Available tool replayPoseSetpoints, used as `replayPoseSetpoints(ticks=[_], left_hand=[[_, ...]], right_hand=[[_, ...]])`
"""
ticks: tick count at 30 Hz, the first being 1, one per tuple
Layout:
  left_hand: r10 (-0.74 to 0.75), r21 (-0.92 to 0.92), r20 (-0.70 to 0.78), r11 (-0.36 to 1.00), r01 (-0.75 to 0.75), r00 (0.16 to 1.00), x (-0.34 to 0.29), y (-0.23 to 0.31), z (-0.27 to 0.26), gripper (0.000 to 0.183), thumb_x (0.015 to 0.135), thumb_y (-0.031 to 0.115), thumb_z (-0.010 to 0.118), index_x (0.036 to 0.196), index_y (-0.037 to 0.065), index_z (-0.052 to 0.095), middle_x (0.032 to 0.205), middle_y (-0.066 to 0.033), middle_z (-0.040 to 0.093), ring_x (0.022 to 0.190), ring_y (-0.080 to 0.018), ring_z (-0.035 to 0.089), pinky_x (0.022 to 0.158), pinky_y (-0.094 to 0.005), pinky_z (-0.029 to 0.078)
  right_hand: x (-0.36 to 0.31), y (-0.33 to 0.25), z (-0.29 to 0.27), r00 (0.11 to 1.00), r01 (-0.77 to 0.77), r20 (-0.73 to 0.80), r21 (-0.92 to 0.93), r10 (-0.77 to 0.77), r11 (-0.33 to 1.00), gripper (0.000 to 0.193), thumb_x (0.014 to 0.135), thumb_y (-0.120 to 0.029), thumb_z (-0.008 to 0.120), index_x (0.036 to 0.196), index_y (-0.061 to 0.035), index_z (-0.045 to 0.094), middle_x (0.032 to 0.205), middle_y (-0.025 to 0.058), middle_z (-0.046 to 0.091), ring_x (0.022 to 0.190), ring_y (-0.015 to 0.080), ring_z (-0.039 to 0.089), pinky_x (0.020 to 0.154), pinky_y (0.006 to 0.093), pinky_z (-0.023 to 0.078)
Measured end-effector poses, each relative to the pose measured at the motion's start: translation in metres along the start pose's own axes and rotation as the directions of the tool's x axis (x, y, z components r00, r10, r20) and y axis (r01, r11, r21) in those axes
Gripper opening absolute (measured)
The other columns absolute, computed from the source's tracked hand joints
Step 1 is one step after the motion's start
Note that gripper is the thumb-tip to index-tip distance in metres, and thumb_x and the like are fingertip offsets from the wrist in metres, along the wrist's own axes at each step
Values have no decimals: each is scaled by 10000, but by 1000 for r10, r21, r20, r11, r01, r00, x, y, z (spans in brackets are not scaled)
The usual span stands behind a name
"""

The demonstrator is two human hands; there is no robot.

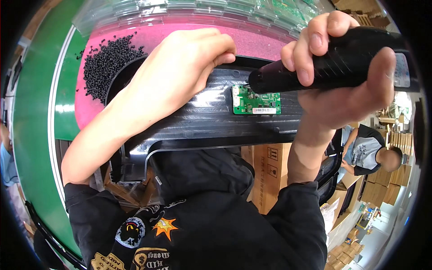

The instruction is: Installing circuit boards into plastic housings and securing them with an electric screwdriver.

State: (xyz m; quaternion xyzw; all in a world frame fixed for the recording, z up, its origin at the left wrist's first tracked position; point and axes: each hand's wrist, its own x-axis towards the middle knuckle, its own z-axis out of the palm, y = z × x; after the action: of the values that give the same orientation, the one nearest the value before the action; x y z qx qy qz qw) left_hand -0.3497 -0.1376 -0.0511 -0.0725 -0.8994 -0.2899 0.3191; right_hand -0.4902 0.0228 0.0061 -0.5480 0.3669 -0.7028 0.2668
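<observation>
A black power screwdriver (333,63) lies in my right hand (342,85), with the fingers wrapped round its body. Its bit points left and down at the upper edge of a green circuit board (256,107). That board sits inside a long black plastic housing (193,128) with a raised rim. Over the housing's far left part is my left hand (189,67), its fingers curled together near the far rim. What those fingers hold, if anything, is hidden. A heap of small black screws (110,65) lies just left of the housing.
Under the housing is a pink mat (92,114) on a green table (31,90). Clear plastic trays (180,15) stand along the far side. A cardboard box (270,173) is below the near edge. Another person (371,150) is at the right, among stacked cartons.
</observation>
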Motion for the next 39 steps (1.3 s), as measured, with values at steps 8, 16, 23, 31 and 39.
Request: replayPoseSetpoints(ticks=[8,16,23,31,39], left_hand=[[-54,-74,124,995,63,991,-4,0,2,68,862,18,625,914,-24,614,748,-139,597,670,-285,624,619,-371,488],[-38,-34,158,998,44,987,-6,0,2,94,875,67,626,888,-25,611,784,-161,617,714,-350,621,657,-414,488],[-68,-82,248,992,91,966,-6,1,-2,109,843,84,677,881,-15,649,788,-143,646,729,-319,646,673,-386,505],[-63,-216,297,968,131,953,-3,4,-4,120,798,56,724,845,-32,657,778,-118,652,681,-254,639,593,-325,490],[-155,-410,347,862,299,925,-2,2,-6,124,792,2,713,843,-53,615,736,-75,610,648,-158,585,591,-282,459]], right_hand=[[-2,9,6,995,-47,-91,6,47,999,593,919,-602,414,1032,-36,552,845,76,544,523,139,504,593,315,432],[0,9,32,960,-155,-252,-106,124,982,580,877,-579,535,980,-9,539,753,98,534,488,157,483,510,291,426],[-2,17,20,978,-48,-204,-11,45,999,609,917,-598,427,1043,-17,557,804,74,541,515,138,486,575,314,422],[-17,-19,4,996,90,24,24,-90,996,663,816,-642,555,1074,-31,546,877,36,519,570,130,512,591,324,397],[-23,-24,-1,998,53,48,-18,-52,998,674,802,-650,590,1078,-37,528,888,39,520,567,127,526,589,317,412]])
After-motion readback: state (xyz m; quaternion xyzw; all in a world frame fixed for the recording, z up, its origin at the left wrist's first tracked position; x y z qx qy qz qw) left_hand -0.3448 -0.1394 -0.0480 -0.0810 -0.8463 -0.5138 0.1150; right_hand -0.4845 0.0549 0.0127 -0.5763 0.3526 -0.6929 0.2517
